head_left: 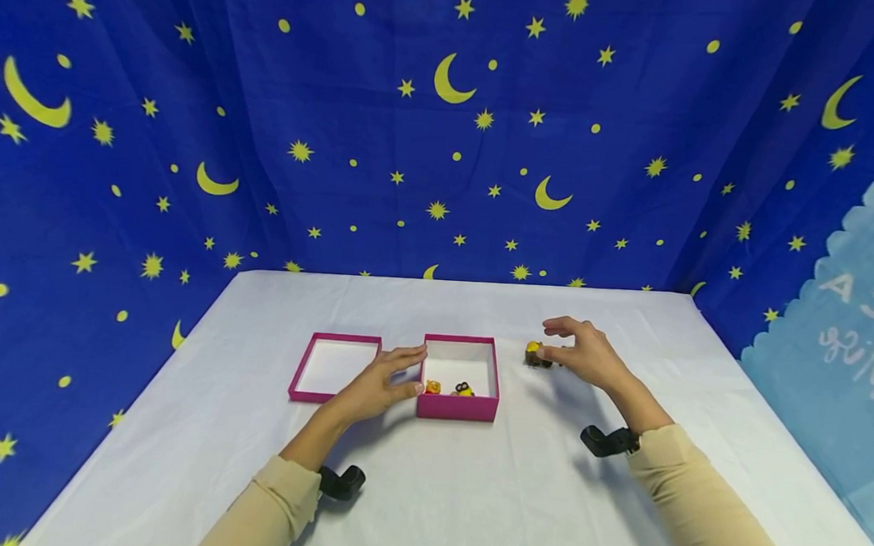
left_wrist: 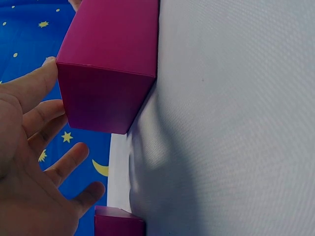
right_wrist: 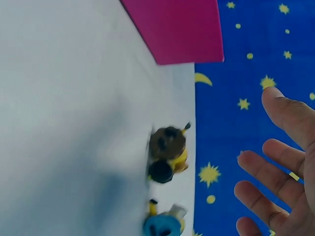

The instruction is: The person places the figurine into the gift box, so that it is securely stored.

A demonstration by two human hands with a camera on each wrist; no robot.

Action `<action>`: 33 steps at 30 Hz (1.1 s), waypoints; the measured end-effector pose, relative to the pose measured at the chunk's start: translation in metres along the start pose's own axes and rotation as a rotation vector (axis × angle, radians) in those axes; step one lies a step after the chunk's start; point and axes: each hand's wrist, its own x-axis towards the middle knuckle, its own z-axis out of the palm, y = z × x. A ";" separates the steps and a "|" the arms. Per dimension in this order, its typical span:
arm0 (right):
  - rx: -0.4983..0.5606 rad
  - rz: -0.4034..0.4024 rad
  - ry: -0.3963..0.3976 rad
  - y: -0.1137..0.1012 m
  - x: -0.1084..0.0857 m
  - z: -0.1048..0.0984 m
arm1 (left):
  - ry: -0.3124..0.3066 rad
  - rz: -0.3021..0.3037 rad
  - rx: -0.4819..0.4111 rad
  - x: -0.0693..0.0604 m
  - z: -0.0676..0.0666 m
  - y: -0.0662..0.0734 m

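Figurines (head_left: 463, 389) inside magenta box (head_left: 457, 408)

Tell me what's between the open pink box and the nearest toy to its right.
Just bare white tablecloth between the pink box and that brown-and-yellow toy; both the head and right wrist views show it.

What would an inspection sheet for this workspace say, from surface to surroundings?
Surface: white tablecloth, lightly creased.
Job's things: open magenta box holding an orange figure and a Minion figure; magenta lid to its left; brown and yellow figure and blue figure to its right.
Clutter: nothing seen.
Hands: left hand at the box's left side, right hand near the brown and yellow figure.
Cables: nothing seen.
Surroundings: blue curtain with yellow moons and stars; light blue panel at right.
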 end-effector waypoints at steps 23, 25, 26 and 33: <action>-0.030 0.066 -0.015 0.040 0.002 -0.001 | -0.001 0.008 -0.002 0.000 0.001 -0.002; -0.032 0.069 -0.015 0.042 0.002 0.000 | -0.001 0.005 -0.004 0.000 0.001 -0.002; -0.032 0.069 -0.014 0.043 0.003 0.001 | -0.002 0.004 -0.004 0.000 0.001 -0.002; -0.040 0.042 -0.007 0.049 0.003 0.002 | -0.004 0.010 -0.009 0.000 0.001 -0.001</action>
